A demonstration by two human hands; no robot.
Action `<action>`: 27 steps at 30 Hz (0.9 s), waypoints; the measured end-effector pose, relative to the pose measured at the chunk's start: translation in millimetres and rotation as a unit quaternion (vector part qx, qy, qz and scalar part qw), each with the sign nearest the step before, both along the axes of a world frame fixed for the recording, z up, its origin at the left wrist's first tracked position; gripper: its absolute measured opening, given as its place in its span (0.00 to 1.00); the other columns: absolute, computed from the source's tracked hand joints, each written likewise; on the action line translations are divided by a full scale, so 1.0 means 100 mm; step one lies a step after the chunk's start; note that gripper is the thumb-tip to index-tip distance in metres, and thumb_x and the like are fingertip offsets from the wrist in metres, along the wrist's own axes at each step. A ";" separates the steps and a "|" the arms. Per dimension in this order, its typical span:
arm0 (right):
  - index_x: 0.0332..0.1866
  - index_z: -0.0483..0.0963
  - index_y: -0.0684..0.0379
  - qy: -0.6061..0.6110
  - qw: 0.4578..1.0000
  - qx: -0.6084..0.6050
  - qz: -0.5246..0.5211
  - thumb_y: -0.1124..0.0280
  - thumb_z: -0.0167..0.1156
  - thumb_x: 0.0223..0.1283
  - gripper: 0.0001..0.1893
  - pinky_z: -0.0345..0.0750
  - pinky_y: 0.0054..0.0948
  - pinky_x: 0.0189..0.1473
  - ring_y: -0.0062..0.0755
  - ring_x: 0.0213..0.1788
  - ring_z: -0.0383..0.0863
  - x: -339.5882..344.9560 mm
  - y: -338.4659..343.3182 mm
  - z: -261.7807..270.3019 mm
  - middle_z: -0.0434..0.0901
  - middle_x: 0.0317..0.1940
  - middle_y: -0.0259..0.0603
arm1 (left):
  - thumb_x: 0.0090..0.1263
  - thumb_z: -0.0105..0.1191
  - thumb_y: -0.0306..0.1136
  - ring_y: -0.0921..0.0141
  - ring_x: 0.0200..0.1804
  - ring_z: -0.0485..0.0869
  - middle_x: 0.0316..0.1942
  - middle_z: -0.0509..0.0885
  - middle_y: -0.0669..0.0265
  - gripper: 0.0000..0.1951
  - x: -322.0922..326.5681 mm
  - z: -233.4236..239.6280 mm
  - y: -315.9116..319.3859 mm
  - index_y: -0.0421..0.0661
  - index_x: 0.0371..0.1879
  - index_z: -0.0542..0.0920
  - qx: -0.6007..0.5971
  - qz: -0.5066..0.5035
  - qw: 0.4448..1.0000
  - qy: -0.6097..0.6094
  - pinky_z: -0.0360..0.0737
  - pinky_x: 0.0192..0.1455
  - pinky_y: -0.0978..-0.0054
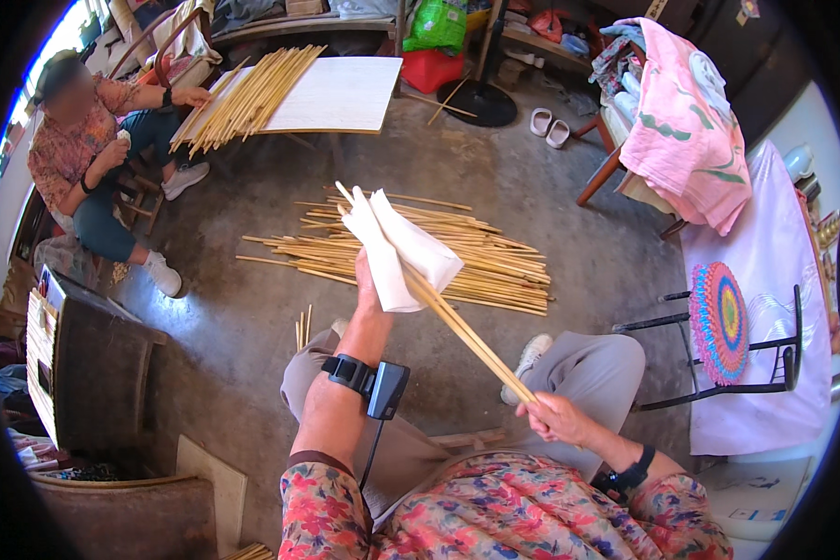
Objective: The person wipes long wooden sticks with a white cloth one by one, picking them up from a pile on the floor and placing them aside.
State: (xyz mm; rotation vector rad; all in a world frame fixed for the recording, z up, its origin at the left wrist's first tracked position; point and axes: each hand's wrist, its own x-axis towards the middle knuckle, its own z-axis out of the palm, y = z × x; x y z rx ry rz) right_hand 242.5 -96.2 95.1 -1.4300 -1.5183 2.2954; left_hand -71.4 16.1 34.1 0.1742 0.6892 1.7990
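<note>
My left hand [366, 276] grips a folded white cloth or paper [383, 262] wrapped around the far part of a few thin wooden sticks [476, 343]. The cloth hides most of its fingers. Near my right knee, my right hand [556, 418] is closed around the near ends of these sticks, which slant up and left between both hands. Beneath the cloth, a loose pile of similar sticks [511, 269] lies on the concrete floor. Some short stick ends [304, 329] show beside my left knee.
Across the room, a seated person [84, 147] touches sticks [259, 98] on a white-topped table [350, 94]. To the right are a towel-draped chair [693, 133] and a stool with a crocheted cover [719, 323]. A dark wooden cabinet [101, 364] stands at left.
</note>
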 end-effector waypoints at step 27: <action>0.40 0.64 0.62 0.024 0.999 0.026 -0.032 0.61 0.39 0.63 0.14 0.57 0.16 0.13 0.14 0.12 0.57 -0.28 0.11 -0.04 0.61 0.14 0.29 | 0.64 0.41 0.39 0.74 0.29 0.75 0.29 0.75 0.67 0.15 0.49 -0.09 -0.25 0.40 0.40 0.71 -0.041 -0.139 0.987 0.066 0.75 0.32 0.77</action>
